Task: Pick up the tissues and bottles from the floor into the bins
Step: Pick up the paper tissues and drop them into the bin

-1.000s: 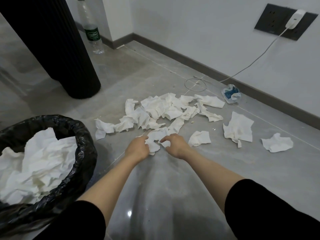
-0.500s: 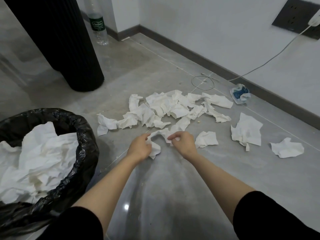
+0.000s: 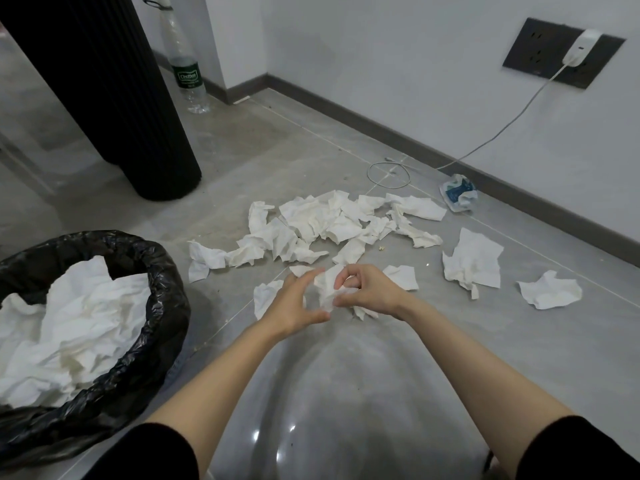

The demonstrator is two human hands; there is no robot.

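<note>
I see the right hand [image 3: 370,289] pinching a crumpled white tissue wad [image 3: 325,289] over the grey tiled floor [image 3: 346,375]. The blurred left hand [image 3: 294,303] has its fingers and thumb either side of the same wad, and I cannot tell whether it grips. Loose white tissues [image 3: 311,220] lie scattered just beyond, the round bin lined with a black plastic bag [image 3: 166,271] sits left with tissues inside, and a clear plastic bottle with a green label [image 3: 188,74] stands upright by the far wall.

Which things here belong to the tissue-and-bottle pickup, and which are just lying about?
Job: tissue wad between left hand and right hand; loose tissues; bottle; lined bin.
Lying about: charger; socket panel; black column; blue wrapper.
</note>
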